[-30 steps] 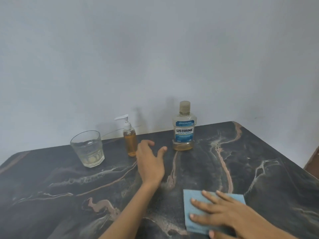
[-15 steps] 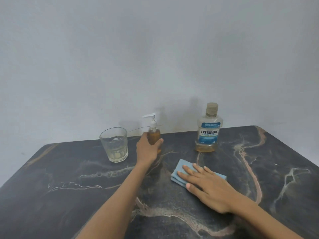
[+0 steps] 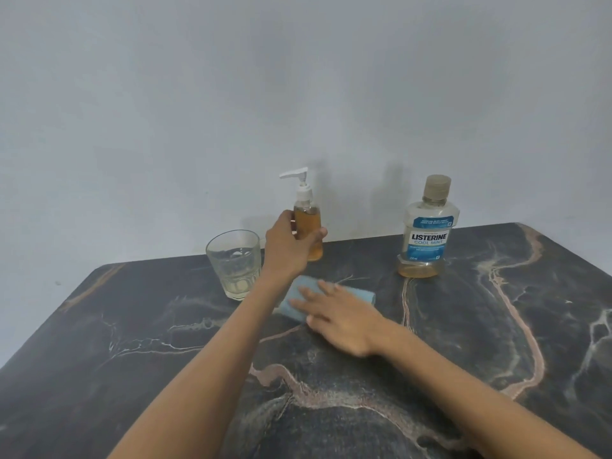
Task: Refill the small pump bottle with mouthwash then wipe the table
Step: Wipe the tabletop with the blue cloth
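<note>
The small pump bottle (image 3: 307, 223), full of amber liquid with a white pump head, is lifted a little off the dark marble table (image 3: 496, 342); my left hand (image 3: 288, 246) is shut around its lower half. Just below it, a light blue cloth (image 3: 357, 294) lies flat on the table under the spread fingers of my right hand (image 3: 341, 318), which presses on it. The Listerine mouthwash bottle (image 3: 427, 230) stands capped at the back right, with only a little amber liquid at its bottom.
A clear glass tumbler (image 3: 234, 263) with a little pale liquid stands at the back left, close to my left wrist. A plain grey wall rises right behind the table's rear edge. The table's rounded corners show at left and right.
My left hand reached the pump bottle, closed on it and raised it. My right hand slid the blue cloth forward and left, to under the lifted bottle. The view shifted left.
</note>
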Demonstrator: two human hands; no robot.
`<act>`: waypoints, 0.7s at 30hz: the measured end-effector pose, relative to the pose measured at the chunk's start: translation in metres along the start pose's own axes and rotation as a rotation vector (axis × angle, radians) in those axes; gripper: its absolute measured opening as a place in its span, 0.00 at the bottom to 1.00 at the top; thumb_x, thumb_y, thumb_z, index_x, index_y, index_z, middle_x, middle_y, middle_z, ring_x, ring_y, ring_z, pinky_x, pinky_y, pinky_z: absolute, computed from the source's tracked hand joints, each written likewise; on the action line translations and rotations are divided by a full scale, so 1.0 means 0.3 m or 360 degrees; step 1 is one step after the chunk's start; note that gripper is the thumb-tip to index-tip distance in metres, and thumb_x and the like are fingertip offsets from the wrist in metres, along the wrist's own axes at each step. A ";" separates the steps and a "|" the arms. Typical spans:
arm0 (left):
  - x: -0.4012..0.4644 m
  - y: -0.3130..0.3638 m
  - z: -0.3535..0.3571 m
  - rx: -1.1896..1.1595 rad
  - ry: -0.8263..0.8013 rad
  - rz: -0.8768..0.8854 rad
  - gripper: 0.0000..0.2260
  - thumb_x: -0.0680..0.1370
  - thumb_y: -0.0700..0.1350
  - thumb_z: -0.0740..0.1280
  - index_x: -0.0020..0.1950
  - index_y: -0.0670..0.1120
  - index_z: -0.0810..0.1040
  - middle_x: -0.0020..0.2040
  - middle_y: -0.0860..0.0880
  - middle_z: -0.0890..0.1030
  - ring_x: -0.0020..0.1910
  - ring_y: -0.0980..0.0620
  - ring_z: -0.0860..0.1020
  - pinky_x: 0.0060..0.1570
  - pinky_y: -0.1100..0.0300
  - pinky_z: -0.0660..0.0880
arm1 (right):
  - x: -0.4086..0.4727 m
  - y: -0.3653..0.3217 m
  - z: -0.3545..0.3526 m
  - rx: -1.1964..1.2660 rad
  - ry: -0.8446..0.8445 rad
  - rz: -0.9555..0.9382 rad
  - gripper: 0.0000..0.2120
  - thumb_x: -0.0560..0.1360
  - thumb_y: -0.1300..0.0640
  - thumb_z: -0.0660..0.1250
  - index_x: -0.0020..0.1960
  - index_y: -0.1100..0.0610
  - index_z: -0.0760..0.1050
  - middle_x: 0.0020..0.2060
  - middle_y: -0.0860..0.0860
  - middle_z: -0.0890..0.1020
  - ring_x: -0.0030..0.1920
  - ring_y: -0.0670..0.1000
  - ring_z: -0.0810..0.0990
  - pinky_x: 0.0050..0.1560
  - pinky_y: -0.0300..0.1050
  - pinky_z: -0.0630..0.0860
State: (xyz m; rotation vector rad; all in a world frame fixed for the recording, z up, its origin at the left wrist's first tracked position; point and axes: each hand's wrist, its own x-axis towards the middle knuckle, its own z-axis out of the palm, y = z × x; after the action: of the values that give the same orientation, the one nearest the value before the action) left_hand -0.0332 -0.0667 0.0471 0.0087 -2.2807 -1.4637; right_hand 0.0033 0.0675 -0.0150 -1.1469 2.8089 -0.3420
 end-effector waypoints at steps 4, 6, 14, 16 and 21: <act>-0.010 -0.032 0.018 0.0021 -0.0104 -0.0023 0.20 0.73 0.47 0.73 0.60 0.43 0.72 0.50 0.52 0.74 0.40 0.60 0.74 0.33 0.74 0.68 | -0.254 0.002 0.009 0.0158 -0.0012 -0.0264 0.21 0.78 0.38 0.44 0.71 0.29 0.49 0.72 0.31 0.47 0.71 0.32 0.38 0.66 0.27 0.30; -0.017 -0.048 0.033 0.0007 -0.0141 -0.0055 0.19 0.72 0.47 0.74 0.58 0.45 0.71 0.50 0.52 0.75 0.42 0.57 0.75 0.36 0.71 0.69 | -0.292 0.044 -0.033 0.0244 -0.0047 -0.0196 0.20 0.78 0.38 0.50 0.70 0.27 0.54 0.72 0.29 0.52 0.71 0.29 0.42 0.68 0.28 0.36; -0.050 -0.088 0.121 -0.0058 -0.0226 -0.0138 0.16 0.72 0.46 0.75 0.54 0.48 0.71 0.52 0.48 0.78 0.50 0.49 0.77 0.54 0.53 0.75 | -0.193 0.006 -0.055 0.0171 -0.0019 -0.0103 0.22 0.79 0.48 0.56 0.72 0.38 0.60 0.74 0.38 0.55 0.75 0.43 0.49 0.76 0.46 0.46; -0.052 -0.085 0.134 -0.0075 -0.0241 -0.0135 0.17 0.72 0.47 0.74 0.55 0.49 0.70 0.53 0.49 0.78 0.50 0.50 0.76 0.52 0.56 0.74 | -0.250 -0.032 -0.028 0.0176 -0.0062 -0.0281 0.23 0.78 0.46 0.55 0.72 0.36 0.58 0.73 0.35 0.53 0.75 0.39 0.46 0.74 0.42 0.41; -0.067 -0.080 0.132 -0.0052 -0.0297 -0.0181 0.23 0.72 0.49 0.74 0.62 0.46 0.70 0.62 0.47 0.77 0.54 0.52 0.74 0.56 0.60 0.71 | -0.393 -0.024 -0.041 0.0232 -0.0195 -0.0337 0.21 0.77 0.36 0.51 0.68 0.24 0.51 0.68 0.22 0.48 0.71 0.30 0.41 0.71 0.35 0.40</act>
State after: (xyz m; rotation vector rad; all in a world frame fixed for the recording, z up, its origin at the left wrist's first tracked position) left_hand -0.0344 -0.0386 0.0054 -0.0083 -2.4392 -1.6204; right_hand 0.0904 0.1470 -0.0017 -1.3828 2.5179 -0.4669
